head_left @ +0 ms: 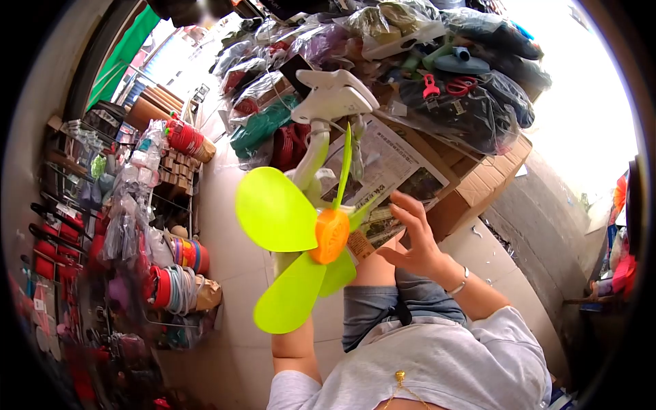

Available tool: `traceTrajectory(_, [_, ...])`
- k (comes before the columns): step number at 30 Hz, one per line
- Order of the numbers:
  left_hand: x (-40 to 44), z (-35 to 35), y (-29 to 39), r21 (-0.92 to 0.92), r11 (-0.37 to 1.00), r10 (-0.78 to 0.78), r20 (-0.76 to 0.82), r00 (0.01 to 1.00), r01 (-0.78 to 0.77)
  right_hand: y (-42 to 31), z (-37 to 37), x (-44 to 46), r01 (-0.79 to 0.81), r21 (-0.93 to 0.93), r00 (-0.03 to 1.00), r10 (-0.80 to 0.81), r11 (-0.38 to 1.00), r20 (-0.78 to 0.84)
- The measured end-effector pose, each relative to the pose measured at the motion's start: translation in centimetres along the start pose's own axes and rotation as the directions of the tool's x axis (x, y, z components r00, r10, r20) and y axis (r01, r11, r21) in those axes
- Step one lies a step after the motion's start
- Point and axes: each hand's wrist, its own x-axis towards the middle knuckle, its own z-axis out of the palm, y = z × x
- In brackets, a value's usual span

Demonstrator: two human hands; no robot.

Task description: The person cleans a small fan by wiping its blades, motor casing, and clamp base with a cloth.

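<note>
A small fan with lime-green blades (278,209) and an orange hub (330,236) stands out in front of the body. Its white clip base (335,94) points upward, joined to the blades by a pale curved neck (313,156). My left forearm (294,352) reaches up behind the lower blades, which hide the hand and whatever it holds. To the right of the fan my right hand (415,239) is raised with its fingers apart, holding nothing. A bracelet circles that wrist.
Behind the fan, a printed newspaper sheet (383,160) lies on a cardboard box (482,188). Plastic-wrapped goods are heaped beyond, with red scissors (461,86) among them. Crowded shelves with red rolls (184,139) line the left. Pale floor tiles (236,301) show between.
</note>
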Motion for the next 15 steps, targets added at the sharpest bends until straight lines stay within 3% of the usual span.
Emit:
traceTrajectory(2, [-1.4, -0.6, -0.1, -0.019, 0.999, -0.030, 0.007, 1.000, 0.030, -0.6, 0.3, 2.9, 0.301, -0.216, 0.950, -0.312, 0.929, -0.021])
traceTrajectory(6, [-4.0, -1.4, -0.7, -0.035, 0.996, -0.082, 0.006, 0.997, 0.083, -1.9, -1.0, 7.0, 0.221, -0.212, 0.974, -0.206, 0.952, 0.089])
traceTrajectory(10, [-5.5, -1.9, -0.9, -0.047, 0.993, -0.111, 0.012, 0.994, 0.111, -1.2, -2.5, 10.3, 0.405, -0.349, 0.901, -0.302, 0.845, 0.313])
traceTrajectory(12, [-5.9, -2.1, -0.8, -0.048, 0.991, -0.120, 0.019, 0.993, 0.121, -0.5, -3.2, 12.0, 0.334, -0.412, 0.941, -0.323, 0.848, 0.097])
traceTrajectory(14, [-6.3, -2.1, -0.8, -0.044, 0.989, -0.138, 0.032, 0.990, 0.140, 0.1, -3.9, 12.9, 0.095, -0.298, 0.989, -0.124, 0.950, -0.082])
traceTrajectory(15, [-6.6, -2.2, -1.1, -0.049, 0.987, -0.153, 0.038, 0.988, 0.155, 0.3, -3.9, 12.6, 0.040, -0.274, 0.997, -0.058, 0.961, -0.057])
